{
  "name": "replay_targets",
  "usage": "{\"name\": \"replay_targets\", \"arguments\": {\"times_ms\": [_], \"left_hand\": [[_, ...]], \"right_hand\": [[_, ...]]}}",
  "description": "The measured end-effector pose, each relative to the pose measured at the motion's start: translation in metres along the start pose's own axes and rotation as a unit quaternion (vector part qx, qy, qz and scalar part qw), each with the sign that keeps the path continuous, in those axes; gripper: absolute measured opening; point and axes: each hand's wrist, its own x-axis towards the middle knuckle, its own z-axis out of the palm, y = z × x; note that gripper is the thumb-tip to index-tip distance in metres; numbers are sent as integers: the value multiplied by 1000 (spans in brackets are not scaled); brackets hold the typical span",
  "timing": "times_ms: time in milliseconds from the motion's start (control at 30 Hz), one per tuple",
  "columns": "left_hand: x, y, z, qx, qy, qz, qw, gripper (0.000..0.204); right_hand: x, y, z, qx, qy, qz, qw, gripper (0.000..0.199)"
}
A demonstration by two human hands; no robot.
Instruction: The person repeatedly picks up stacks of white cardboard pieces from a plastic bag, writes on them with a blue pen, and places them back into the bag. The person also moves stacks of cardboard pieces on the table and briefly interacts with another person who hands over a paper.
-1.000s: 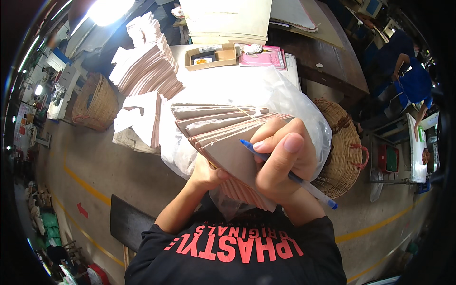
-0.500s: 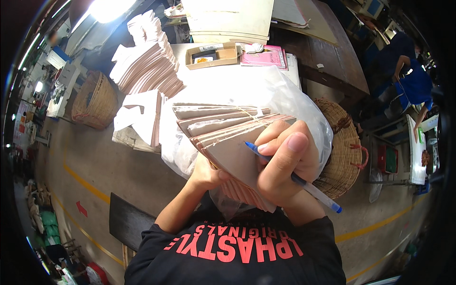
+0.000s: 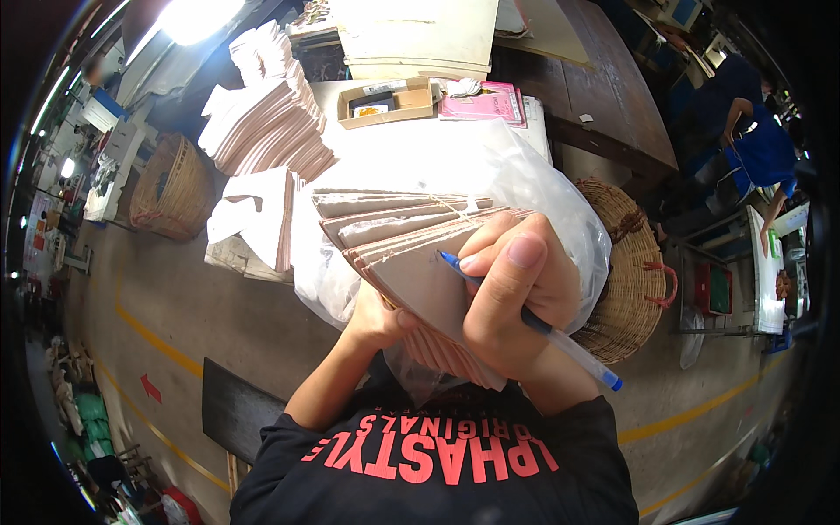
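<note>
My left hand (image 3: pixel 378 320) grips the lower left side of a bundle of pale, pinkish-edged cut pieces (image 3: pixel 418 273), its fingers partly hidden underneath. A thin yellowish band runs across the fanned far end of the bundle. Between the fingers and thumb of my right hand (image 3: pixel 523 293) is a blue pen (image 3: pixel 573 348), pinched like a writing grip. The pen's tip is at the face of the top piece, beside a small faint mark. The bundle is tilted, above a clear plastic bag (image 3: pixel 573 229) on the white table (image 3: pixel 385 157).
Tall stacks of similar pieces (image 3: pixel 262 127) stand at the table's left. Farther back lie a shallow cardboard box (image 3: pixel 389 103) and pink booklets (image 3: pixel 479 102). Wicker baskets flank the table, one right (image 3: pixel 626 289), one left (image 3: pixel 173 192). A person in blue (image 3: pixel 759 153) works at far right.
My right hand and the pen have shifted slightly left across the top piece. A faint mark now shows by the tip. My left hand keeps its hold.
</note>
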Motion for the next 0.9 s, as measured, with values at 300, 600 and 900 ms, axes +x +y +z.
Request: {"name": "replay_targets", "arguments": {"times_ms": [300,600,900], "left_hand": [[-2,-1,-2,2,-4,6,1000,105],[-3,-5,-4,-10,-11,3,1000,110],[-4,-11,-13,22,-16,8,1000,110]], "right_hand": [[-5,2,-3,31,2,19,999,40],[-6,3,-1,32,-10,4,999,37],[-5,-1,-4,23,-32,-7,999,37]]}}
